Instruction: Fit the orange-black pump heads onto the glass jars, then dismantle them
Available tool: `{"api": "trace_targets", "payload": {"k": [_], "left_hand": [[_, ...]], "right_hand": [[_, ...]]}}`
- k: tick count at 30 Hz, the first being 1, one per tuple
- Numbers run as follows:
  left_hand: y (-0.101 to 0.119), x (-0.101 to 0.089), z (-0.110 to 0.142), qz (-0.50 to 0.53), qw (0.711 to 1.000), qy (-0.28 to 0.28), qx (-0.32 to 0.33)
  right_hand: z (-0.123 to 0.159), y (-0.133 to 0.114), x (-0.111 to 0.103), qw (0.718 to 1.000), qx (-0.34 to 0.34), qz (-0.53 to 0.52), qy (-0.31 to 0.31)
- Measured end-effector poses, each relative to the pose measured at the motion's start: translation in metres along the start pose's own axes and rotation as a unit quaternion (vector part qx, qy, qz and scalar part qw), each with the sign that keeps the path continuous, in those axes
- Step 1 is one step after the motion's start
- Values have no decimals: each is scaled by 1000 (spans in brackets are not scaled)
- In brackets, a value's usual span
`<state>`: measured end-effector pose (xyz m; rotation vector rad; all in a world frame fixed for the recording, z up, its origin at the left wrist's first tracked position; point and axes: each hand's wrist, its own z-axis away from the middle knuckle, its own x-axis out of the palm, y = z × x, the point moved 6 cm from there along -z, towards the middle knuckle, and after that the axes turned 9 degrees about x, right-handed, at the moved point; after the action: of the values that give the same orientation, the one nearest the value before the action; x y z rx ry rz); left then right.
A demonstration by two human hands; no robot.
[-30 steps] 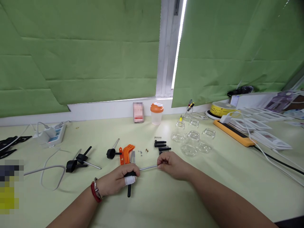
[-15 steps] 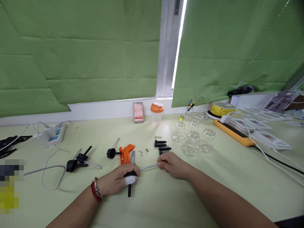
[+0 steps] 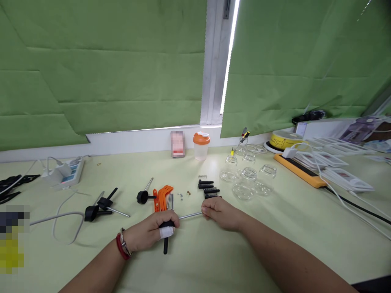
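Observation:
My left hand [image 3: 152, 228], with white tape round the thumb, is closed round a black plastic part with a metal rod [image 3: 190, 215]. Its black handle [image 3: 165, 245] sticks out below my fingers. At the rod's far end, my right hand [image 3: 221, 213] pinches the tip; whatever else those fingers hold is hidden. Orange curved pieces [image 3: 164, 197] and loose metal rods [image 3: 170, 202] lie just beyond the left hand. Black pieces with springs [image 3: 210, 187] are right behind the right hand. Tiny metal bits [image 3: 185, 194] lie between these groups.
Similar black parts with rods [image 3: 105, 203] lie on the left, another [image 3: 143, 197] nearer the middle. Clear glass jars [image 3: 249, 183] stand back right, near an orange-lidded cup [image 3: 201, 145]. An orange power strip [image 3: 301, 171] and cables are at right; a white charger [image 3: 65, 173] is at left.
Hardly anything differs. Both hands keep the same hold on the rod part, and the view has shifted very slightly.

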<state>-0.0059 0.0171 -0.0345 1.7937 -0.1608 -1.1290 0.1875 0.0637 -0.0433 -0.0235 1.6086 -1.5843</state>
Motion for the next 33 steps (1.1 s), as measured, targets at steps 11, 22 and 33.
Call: {"api": "trace_targets", "payload": {"k": [11, 22, 33], "left_hand": [[0, 0, 0, 15, 1000, 8, -1], [-1, 1, 1, 10, 1000, 9, -2], [0, -1, 0, 6, 1000, 8, -4]], "right_hand": [[0, 3, 2, 1000, 18, 10, -6], [-3, 8, 1, 999, 21, 31, 21], [-5, 8, 3, 999, 20, 20, 24]]}}
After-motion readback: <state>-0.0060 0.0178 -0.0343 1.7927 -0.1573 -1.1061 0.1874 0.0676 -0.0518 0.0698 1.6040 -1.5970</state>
